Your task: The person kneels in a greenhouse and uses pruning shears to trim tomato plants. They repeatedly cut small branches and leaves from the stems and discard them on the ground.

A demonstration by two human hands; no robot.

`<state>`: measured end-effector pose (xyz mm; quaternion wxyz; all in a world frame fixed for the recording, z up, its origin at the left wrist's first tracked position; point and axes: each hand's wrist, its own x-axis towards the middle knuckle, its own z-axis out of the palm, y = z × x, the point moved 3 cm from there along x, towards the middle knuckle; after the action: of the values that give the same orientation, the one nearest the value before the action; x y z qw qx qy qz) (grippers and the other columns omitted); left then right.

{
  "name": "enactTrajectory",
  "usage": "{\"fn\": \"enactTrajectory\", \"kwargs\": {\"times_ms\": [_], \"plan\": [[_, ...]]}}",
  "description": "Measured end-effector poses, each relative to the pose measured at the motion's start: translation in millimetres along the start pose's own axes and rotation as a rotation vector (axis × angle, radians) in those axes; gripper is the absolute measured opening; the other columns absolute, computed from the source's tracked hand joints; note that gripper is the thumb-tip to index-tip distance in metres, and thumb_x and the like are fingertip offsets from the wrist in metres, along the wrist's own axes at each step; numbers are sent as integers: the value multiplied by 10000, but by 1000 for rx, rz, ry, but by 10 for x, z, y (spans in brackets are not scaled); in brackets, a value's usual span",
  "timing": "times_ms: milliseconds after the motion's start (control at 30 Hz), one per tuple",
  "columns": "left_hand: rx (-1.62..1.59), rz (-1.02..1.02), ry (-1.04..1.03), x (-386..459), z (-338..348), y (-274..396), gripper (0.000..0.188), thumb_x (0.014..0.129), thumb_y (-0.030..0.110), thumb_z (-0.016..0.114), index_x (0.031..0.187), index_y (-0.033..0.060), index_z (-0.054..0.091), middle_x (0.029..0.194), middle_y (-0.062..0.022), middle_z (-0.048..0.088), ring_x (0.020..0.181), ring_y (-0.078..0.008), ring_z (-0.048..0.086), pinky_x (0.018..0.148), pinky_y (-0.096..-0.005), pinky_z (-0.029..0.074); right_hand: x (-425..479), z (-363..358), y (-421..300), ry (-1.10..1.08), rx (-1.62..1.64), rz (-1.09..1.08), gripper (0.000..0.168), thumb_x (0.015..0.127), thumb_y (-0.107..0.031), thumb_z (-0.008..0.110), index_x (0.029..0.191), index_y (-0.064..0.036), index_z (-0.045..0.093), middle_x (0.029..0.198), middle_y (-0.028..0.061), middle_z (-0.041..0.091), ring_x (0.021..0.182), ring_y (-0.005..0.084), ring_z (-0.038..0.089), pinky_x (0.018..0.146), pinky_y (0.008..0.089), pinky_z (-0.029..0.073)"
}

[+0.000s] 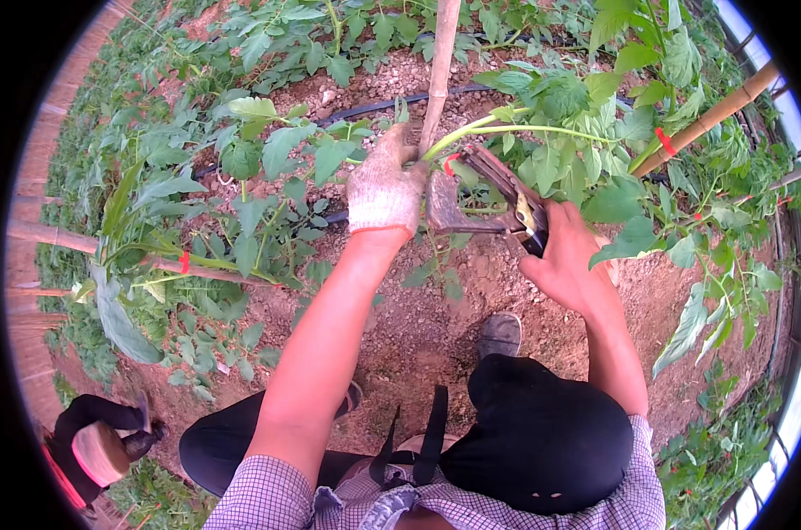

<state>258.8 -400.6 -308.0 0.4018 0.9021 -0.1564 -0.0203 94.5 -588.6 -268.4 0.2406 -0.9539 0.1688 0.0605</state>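
My left hand (pixel 388 182), in a pale knitted glove with an orange cuff edge, grips the lower part of an upright bamboo stake (pixel 443 59) together with a tomato plant stem (pixel 456 136). Bare, my right hand (pixel 569 255) is closed around the handles of a plant-tying tape tool (pixel 483 199). The tool's jaws point up and left, close to the stem and stake. A bit of red tape (pixel 450 164) shows at the jaw end. Leafy shoots (pixel 559 99) spread right from the stem. Glove and tool partly hide the stake's base.
Another stake (pixel 712 122) leans at right, with a stem bound by red tape (pixel 665 142). A third stake (pixel 201 268) slants at left. Black drip hose (pixel 374 109) crosses the soil behind. Another person (pixel 99 444) is low at left.
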Motion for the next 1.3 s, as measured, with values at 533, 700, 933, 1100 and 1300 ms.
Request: {"fn": "enactTrajectory", "kwargs": {"times_ms": [533,700,933,1100,1300], "plan": [[-1137,-292,-44,67,147,-227,492,962,75,622,1429,17,481,928,-84,675,750,-179,642,709,-301,551,387,99,-157,12,29,-61,769,681,-251,664,1361,63,489,1236,313,550,1133,473,585,950,498,490],[-1649,-457,-4,46,200,-263,476,1012,49,543,1480,38,453,952,-57,642,802,-133,612,705,-291,540,502,3,-304,-98,-94,31,749,680,-296,669,1345,15,522,1123,300,640,1069,437,642,888,533,503],[-677,-60,72,22,187,-319,567,955,42,623,1490,20,439,1177,-100,637,972,-155,630,835,-305,543,569,27,-316,78,-122,-91,569,704,-251,704,1166,54,571,934,295,682,909,461,678,823,553,530],[-397,69,74,-7,130,-250,759,838,-52,723,1513,4,381,1409,-141,545,1174,-192,620,929,-319,550,715,75,-261,17,-145,-58,510,697,-230,701,1118,39,597,954,278,690,931,434,681,837,516,522],[-592,8,103,0,191,-380,681,903,103,715,1502,3,405,1275,-138,662,1054,-137,649,929,-276,502,803,147,-270,-15,-70,-122,441,707,-199,707,1037,65,582,939,320,667,926,464,664,857,508,521]]}}
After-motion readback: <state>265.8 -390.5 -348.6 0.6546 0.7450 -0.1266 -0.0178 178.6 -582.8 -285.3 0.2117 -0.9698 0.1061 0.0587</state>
